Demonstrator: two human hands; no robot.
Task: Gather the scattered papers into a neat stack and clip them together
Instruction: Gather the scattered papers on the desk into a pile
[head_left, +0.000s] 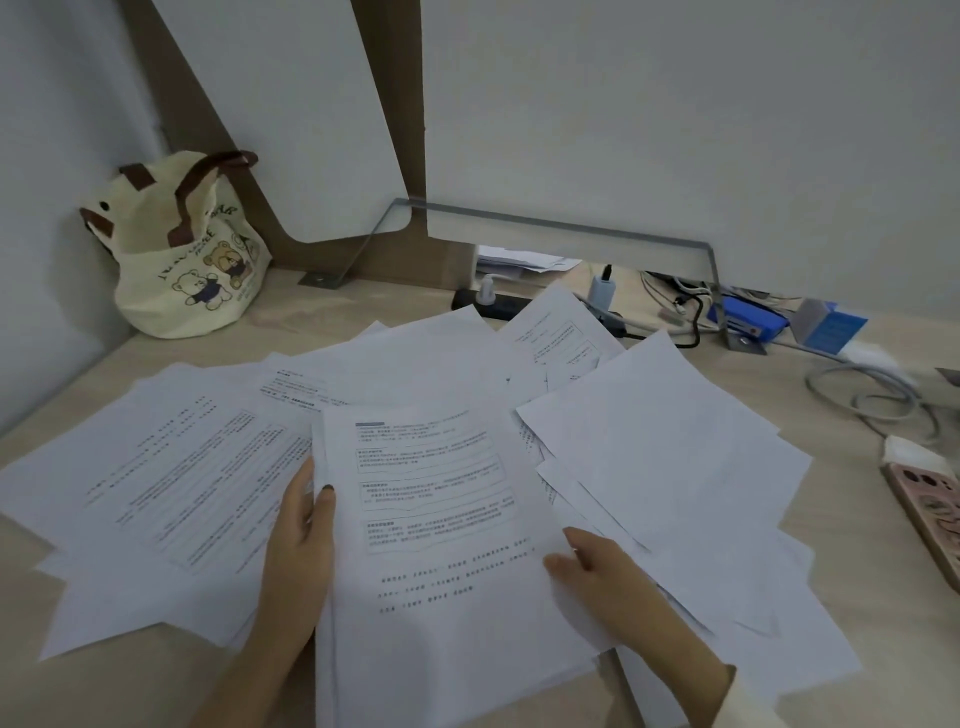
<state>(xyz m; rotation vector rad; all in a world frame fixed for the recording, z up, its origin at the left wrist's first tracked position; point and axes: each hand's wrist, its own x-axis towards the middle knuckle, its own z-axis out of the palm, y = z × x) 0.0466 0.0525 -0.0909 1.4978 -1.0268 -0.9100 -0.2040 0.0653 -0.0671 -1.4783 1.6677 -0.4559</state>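
Many white printed sheets lie fanned across the light wooden desk (311, 317). In the middle sits a small stack of papers (441, 530) with printed text facing up. My left hand (301, 540) grips the stack's left edge, thumb on top. My right hand (602, 571) pinches its right edge. Loose sheets (171, 467) spread out to the left, and more blank loose sheets (670, 431) overlap to the right. Another printed sheet (556, 338) lies farther back. No clip is visible.
A cream tote bag with bears (187, 249) stands in the back left corner. A black power strip (493, 306), cables (872, 395) and a blue box (831, 325) sit along the back right. A patterned phone case (930, 509) lies at the right edge.
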